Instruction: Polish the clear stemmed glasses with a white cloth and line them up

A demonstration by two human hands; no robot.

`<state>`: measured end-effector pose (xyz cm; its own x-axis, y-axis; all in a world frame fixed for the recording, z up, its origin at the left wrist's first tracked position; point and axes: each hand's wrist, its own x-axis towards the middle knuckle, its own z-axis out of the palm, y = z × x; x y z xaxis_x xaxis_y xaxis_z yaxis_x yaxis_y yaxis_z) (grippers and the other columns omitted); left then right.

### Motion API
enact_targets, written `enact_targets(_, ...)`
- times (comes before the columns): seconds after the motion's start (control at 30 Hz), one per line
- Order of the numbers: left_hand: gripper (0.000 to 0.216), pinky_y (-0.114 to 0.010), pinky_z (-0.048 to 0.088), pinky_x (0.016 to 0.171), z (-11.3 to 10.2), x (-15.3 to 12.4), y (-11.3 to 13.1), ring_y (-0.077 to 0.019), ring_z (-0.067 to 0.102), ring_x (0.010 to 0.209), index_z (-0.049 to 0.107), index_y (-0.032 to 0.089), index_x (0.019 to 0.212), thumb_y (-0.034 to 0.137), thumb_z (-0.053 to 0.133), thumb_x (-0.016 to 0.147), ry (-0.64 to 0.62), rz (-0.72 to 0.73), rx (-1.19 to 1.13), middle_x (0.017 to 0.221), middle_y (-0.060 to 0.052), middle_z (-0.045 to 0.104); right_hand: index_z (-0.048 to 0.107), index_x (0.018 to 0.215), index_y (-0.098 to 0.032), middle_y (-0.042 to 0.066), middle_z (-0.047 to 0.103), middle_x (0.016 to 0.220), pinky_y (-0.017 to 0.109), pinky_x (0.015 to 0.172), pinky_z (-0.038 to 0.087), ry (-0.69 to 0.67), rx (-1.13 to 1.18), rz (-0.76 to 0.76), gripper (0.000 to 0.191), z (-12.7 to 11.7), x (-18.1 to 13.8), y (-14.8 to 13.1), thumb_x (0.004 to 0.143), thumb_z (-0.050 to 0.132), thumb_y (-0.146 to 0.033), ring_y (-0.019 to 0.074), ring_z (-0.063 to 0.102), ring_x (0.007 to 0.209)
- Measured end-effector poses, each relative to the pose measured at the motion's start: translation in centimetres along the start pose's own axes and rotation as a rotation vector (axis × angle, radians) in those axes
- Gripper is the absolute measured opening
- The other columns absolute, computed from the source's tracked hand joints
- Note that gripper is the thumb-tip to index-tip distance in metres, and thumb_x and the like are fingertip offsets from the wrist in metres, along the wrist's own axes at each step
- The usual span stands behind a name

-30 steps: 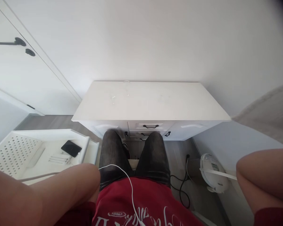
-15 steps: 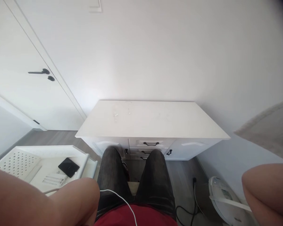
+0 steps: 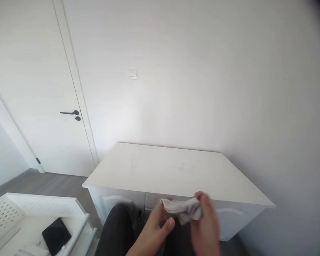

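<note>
A crumpled pale grey-white cloth [image 3: 185, 210] is bunched between my two hands, just in front of the white cabinet's front edge. My left hand [image 3: 160, 225] grips its left end, the thumb in front and the other fingers partly behind the fabric. The right end is held by my right hand [image 3: 206, 224], which is blurred by motion, with its fingertips curled over the top. Beyond them lies the white cabinet top [image 3: 160, 170], marked with small shiny spots that look like water drops.
At the lower left stands a white tray cart [image 3: 41, 201] with perforated sides, holding a flat black device [image 3: 56, 234]. A closed white door [image 3: 50, 135] with a black handle is behind it. A light switch [image 3: 132, 73] sits on the wall. My knees are close to the cabinet front.
My view has tilted upward. Both hands, out of sight before, have come together in front of the cabinet with the cloth. The white cable across my lap is no longer visible.
</note>
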<state>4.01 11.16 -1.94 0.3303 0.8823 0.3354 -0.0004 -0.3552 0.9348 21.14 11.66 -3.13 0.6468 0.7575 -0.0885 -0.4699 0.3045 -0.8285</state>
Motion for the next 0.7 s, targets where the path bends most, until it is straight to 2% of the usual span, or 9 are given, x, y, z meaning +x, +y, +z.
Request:
enact_targets(0.03, 0.051, -0.038, 0.062, 0.083, 0.8, -0.1, -1.8, -0.0321, 0.074, 0.105, 0.07, 0.02, 0.129, 0.047, 0.079, 0.087, -0.105, -0.107, -0.04, 0.124, -0.014, 0.076, 0.07, 0.105, -0.019, 0.002, 0.071, 0.099, 0.029, 0.068, 0.059, 0.029, 0.016, 0.091, 0.04, -0.1, -0.5, 1.3, 0.088, 0.079, -0.054, 0.0187, 0.069, 0.084)
enact_targets(0.07, 0.056, -0.038, 0.062, 0.078, 1.4, -0.6, -3.5, -0.0328, 0.074, 0.1, 0.072, 0.016, 0.124, 0.05, 0.083, 0.081, -0.123, -0.195, -0.044, 0.121, -0.016, 0.076, 0.07, 0.1, -0.021, 0.0, 0.07, 0.092, 0.026, 0.064, 0.057, 0.049, 0.038, 0.181, 0.044, -0.3, -1.2, 2.6, 0.081, 0.084, -0.059, 0.0181, 0.067, 0.079)
enact_targets(0.13, 0.042, -0.036, 0.058, 0.068, 1.8, -1.7, -6.0, -0.0295, 0.072, 0.082, 0.073, 0.013, 0.106, 0.051, 0.07, 0.089, 0.051, -0.279, 0.001, 0.096, -0.014, 0.078, 0.071, 0.096, -0.024, -0.002, 0.069, 0.087, 0.023, 0.061, 0.055, 0.021, 0.081, 0.297, 0.049, -1.1, -2.9, 5.1, 0.069, 0.092, -0.059, 0.0178, 0.066, 0.076)
enact_targets(0.27, 0.014, -0.035, 0.053, 0.078, -0.8, -2.7, -6.7, -0.0267, 0.067, 0.085, 0.068, 0.016, 0.086, 0.027, 0.06, 0.089, 0.115, -0.245, 0.09, 0.089, -0.009, 0.074, 0.077, 0.11, -0.023, 0.004, 0.076, 0.106, 0.025, 0.077, 0.056, -0.391, 0.112, 0.444, 0.049, -2.4, -5.3, 7.4, 0.069, 0.096, -0.043, 0.0212, 0.071, 0.093)
enact_targets(0.37, 0.009, -0.033, 0.051, 0.082, -2.7, -2.3, -6.0, -0.0248, 0.065, 0.086, 0.071, 0.017, 0.085, 0.017, 0.063, 0.081, 0.035, -0.212, 0.121, 0.089, -0.006, 0.073, 0.076, 0.123, -0.022, 0.009, 0.077, 0.114, 0.034, 0.084, 0.057, -0.59, 0.076, 0.554, 0.054, -3.2, -5.7, 8.0, 0.083, 0.083, -0.057, 0.0278, 0.073, 0.1)
enact_targets(0.43, 0.004, -0.031, 0.05, 0.077, -3.2, -2.4, -6.0, -0.0228, 0.064, 0.079, 0.072, 0.017, 0.08, 0.017, 0.069, 0.077, -0.038, -0.213, 0.125, 0.079, -0.002, 0.071, 0.077, 0.124, -0.02, 0.01, 0.078, 0.113, 0.037, 0.088, 0.056, -0.583, -0.02, 0.539, 0.062, -4.0, -5.3, 8.7, 0.082, 0.08, -0.065, 0.0309, 0.072, 0.105)
enact_targets(0.53, 0.01, -0.028, 0.05, 0.075, -3.5, -2.9, -6.5, -0.0217, 0.064, 0.08, 0.076, 0.016, 0.084, 0.024, 0.077, 0.078, -0.113, -0.212, 0.11, 0.081, -0.001, 0.073, 0.079, 0.115, -0.017, 0.01, 0.08, 0.11, 0.037, 0.09, 0.054, -0.538, -0.205, 0.492, 0.062, -5.3, -4.4, 9.7, 0.068, 0.096, -0.054, 0.0318, 0.072, 0.105)
enact_targets(0.6, 0.016, -0.028, 0.051, 0.072, -4.0, -3.1, -6.9, -0.0209, 0.066, 0.08, 0.078, 0.017, 0.093, 0.031, 0.074, 0.086, -0.141, -0.216, 0.098, 0.085, -0.002, 0.075, 0.081, 0.108, -0.013, 0.011, 0.081, 0.101, 0.037, 0.086, 0.054, -0.538, -0.258, 0.528, 0.059, -6.1, -3.9, 10.1, 0.067, 0.098, -0.052, 0.0317, 0.073, 0.097)
enact_targets(0.7, 0.031, -0.028, 0.051, 0.068, -5.0, -2.6, -7.9, -0.0199, 0.067, 0.075, 0.078, 0.016, 0.091, 0.039, 0.059, 0.099, -0.113, -0.211, 0.117, 0.081, -0.003, 0.075, 0.081, 0.098, -0.01, 0.012, 0.081, 0.089, 0.036, 0.077, 0.055, -0.54, -0.236, 0.617, 0.055, -6.9, -3.8, 10.4, 0.068, 0.097, -0.054, 0.03, 0.074, 0.086)
